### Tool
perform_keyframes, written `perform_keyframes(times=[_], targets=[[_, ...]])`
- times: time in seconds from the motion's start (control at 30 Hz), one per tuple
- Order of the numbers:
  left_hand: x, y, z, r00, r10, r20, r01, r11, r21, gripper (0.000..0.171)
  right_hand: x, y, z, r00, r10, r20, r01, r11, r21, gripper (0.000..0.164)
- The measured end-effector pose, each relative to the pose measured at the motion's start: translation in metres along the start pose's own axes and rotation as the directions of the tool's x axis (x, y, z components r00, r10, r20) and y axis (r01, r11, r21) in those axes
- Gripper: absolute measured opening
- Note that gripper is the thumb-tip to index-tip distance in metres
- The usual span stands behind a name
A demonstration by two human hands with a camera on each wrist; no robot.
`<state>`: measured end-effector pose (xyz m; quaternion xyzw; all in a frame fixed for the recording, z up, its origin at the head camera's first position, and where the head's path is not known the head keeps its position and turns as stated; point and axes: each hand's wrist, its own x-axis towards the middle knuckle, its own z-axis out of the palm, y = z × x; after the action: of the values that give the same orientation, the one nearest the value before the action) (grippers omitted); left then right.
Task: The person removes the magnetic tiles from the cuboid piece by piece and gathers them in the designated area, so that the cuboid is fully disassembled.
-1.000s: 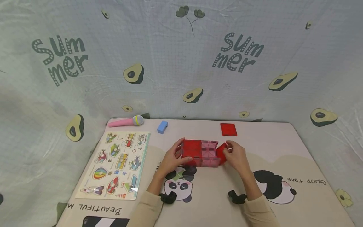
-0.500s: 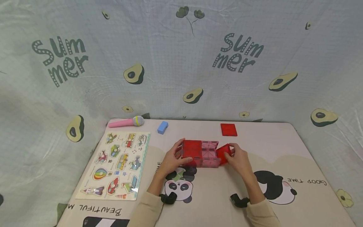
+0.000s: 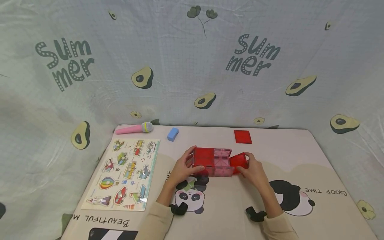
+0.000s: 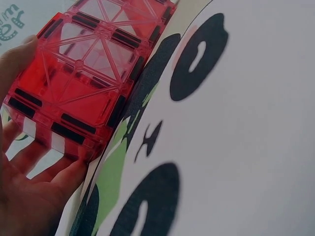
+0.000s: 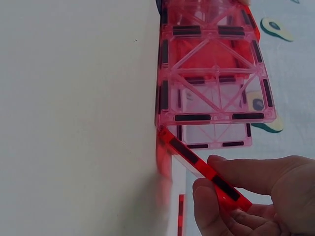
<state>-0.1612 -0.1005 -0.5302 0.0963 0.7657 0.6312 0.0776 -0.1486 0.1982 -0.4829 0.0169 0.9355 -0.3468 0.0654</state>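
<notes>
A box of see-through magnetic tiles [image 3: 223,171] stands mid-table in the head view, with pink walls and a red square on the left of its top. My left hand [image 3: 184,168] holds its left end, thumb on the near side. In the left wrist view, the fingers [image 4: 71,174] lie across the end wall. My right hand [image 3: 255,170] pinches a red magnetic tile [image 3: 238,161] at the box's right end. The right wrist view shows this tile slanting outward, its lower edge by the box's bottom corner, between thumb and fingers [image 5: 246,172].
Behind the right hand lies another red tile [image 3: 243,136]. Farther left are a blue block [image 3: 172,134] and a pink toy microphone [image 3: 133,128]. A picture puzzle board [image 3: 123,175] covers the left side. A patterned cloth [image 3: 180,66] hangs behind the table.
My right hand has shifted slightly right, tilting the red tile's upper edge outward and down, away from the box. The left hand and the box have stayed in place.
</notes>
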Motion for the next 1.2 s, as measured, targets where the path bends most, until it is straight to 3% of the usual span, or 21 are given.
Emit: perform_keyframes(times=[0.37, 0.6, 0.73, 1.2], targets=[[0.0, 0.0, 0.0, 1.0, 0.003, 0.006, -0.003, 1.0, 0.007, 0.086, 0.002, 0.002, -0.004, 1.0, -0.021, -0.002, 0.02, 1.0, -0.004, 0.068], [-0.001, 0.0, 0.0, 1.0, 0.006, 0.0, -0.006, 1.0, 0.003, 0.085, 0.005, 0.004, -0.012, 0.998, -0.04, -0.044, 0.039, 0.999, -0.005, 0.05], [0.0, 0.0, 0.0, 1.0, 0.003, 0.0, -0.003, 1.0, -0.006, 0.085, 0.009, 0.006, -0.019, 0.996, -0.029, -0.081, 0.03, 1.0, 0.01, 0.049], [0.0, 0.0, 0.0, 1.0, -0.001, 0.001, 0.001, 1.0, -0.002, 0.086, 0.047, 0.025, -0.048, 0.973, 0.049, -0.224, -0.025, 0.994, 0.111, 0.056]])
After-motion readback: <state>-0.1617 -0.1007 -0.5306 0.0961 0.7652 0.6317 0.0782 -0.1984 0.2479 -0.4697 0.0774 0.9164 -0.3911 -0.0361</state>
